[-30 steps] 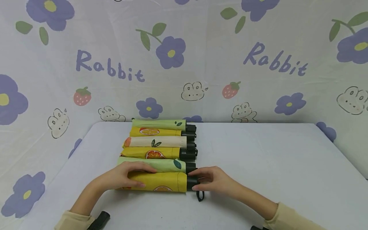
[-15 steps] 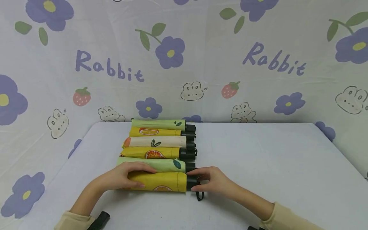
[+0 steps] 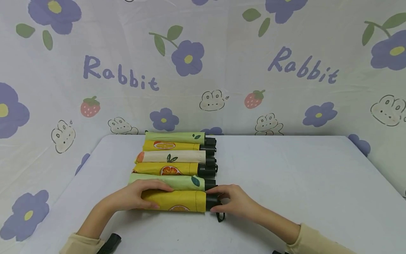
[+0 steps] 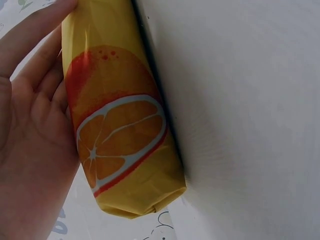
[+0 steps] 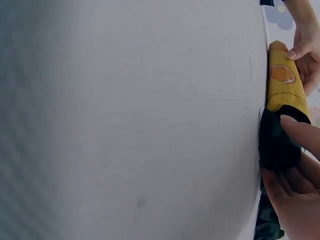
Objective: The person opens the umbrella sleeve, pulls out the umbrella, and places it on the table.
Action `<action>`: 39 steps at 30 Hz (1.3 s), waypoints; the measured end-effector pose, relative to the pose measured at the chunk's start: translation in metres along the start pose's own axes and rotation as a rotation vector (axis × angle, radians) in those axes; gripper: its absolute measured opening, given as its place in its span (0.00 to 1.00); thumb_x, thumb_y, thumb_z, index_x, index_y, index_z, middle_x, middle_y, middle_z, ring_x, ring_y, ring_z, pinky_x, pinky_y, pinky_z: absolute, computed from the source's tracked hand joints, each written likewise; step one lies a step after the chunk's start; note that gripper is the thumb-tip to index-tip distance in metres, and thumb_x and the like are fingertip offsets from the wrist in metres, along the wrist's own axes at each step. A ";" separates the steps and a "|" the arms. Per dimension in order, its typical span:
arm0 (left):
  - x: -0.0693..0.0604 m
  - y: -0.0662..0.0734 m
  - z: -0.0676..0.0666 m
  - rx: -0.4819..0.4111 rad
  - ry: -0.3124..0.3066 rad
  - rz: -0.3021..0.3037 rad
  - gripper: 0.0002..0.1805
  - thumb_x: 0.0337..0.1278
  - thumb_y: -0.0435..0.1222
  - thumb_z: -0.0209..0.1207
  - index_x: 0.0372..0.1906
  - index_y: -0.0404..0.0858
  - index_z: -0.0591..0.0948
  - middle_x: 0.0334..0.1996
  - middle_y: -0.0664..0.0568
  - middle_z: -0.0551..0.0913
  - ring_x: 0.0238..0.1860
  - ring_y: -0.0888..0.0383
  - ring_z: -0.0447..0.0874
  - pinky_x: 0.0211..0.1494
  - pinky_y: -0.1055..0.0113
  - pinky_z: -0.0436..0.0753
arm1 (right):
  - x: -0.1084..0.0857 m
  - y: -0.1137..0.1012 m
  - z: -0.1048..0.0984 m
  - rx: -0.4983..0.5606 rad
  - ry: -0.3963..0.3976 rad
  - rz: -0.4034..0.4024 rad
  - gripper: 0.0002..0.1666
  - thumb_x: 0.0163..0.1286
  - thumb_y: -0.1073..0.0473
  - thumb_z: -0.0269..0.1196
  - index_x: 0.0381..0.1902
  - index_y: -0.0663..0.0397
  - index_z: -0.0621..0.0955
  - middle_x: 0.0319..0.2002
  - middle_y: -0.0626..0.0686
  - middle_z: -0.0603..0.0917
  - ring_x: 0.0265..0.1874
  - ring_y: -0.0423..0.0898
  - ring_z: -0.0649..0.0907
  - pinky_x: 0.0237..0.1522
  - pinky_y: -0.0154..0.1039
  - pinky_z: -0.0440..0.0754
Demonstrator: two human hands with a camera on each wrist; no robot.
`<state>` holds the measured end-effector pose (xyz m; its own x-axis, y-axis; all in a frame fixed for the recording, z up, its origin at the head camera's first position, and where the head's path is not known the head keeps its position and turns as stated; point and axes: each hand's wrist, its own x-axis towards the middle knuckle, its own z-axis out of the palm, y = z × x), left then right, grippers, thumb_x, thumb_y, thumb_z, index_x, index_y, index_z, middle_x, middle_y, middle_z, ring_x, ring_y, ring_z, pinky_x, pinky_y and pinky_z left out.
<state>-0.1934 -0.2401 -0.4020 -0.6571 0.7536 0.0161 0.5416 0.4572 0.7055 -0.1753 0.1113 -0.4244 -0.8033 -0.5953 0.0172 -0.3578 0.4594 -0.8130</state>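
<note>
Gripping nearest yellow umbrella (image 3: 181, 200), left fingers (image 3: 156, 184), right fingers (image 3: 219, 189), scarcely moved.

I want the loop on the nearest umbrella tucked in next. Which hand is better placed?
Probably the right hand: it holds the black handle, right beside the loop. The left hand grips the yellow fabric farther along, so it seems better suited to steadying the umbrella.

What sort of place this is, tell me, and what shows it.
Probably an indoor tabletop workspace: a white table, a flower-printed cloth as a backdrop behind it, and folded umbrellas lying in a row.
</note>
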 end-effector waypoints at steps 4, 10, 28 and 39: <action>-0.001 0.000 0.000 0.001 -0.001 0.001 0.27 0.56 0.48 0.66 0.63 0.53 0.77 0.62 0.59 0.79 0.62 0.65 0.74 0.66 0.74 0.72 | 0.001 0.001 0.002 -0.003 0.008 0.000 0.27 0.57 0.60 0.73 0.56 0.57 0.81 0.56 0.58 0.83 0.51 0.52 0.84 0.53 0.38 0.84; -0.002 -0.002 0.000 0.013 0.004 0.002 0.28 0.56 0.48 0.66 0.63 0.54 0.77 0.62 0.60 0.78 0.62 0.64 0.74 0.67 0.73 0.72 | 0.002 0.001 0.003 -0.003 0.020 -0.006 0.26 0.57 0.60 0.72 0.55 0.56 0.82 0.55 0.57 0.84 0.50 0.51 0.84 0.52 0.38 0.84; 0.000 -0.002 0.002 0.037 -0.010 -0.022 0.29 0.54 0.47 0.68 0.63 0.56 0.76 0.62 0.62 0.78 0.63 0.64 0.74 0.68 0.72 0.72 | -0.003 -0.009 0.002 0.080 0.090 0.080 0.24 0.54 0.59 0.75 0.51 0.54 0.86 0.51 0.59 0.86 0.45 0.50 0.87 0.47 0.38 0.86; 0.000 0.000 0.002 0.046 0.006 -0.014 0.30 0.52 0.47 0.68 0.63 0.55 0.76 0.61 0.62 0.78 0.62 0.63 0.74 0.67 0.72 0.72 | -0.004 -0.010 0.004 0.134 0.106 0.125 0.24 0.53 0.58 0.75 0.50 0.52 0.86 0.50 0.57 0.87 0.44 0.45 0.87 0.45 0.33 0.85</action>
<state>-0.1920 -0.2395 -0.4028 -0.6681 0.7440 0.0110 0.5557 0.4890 0.6724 -0.1663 0.1065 -0.4186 -0.8857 -0.4630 -0.0333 -0.1911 0.4292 -0.8828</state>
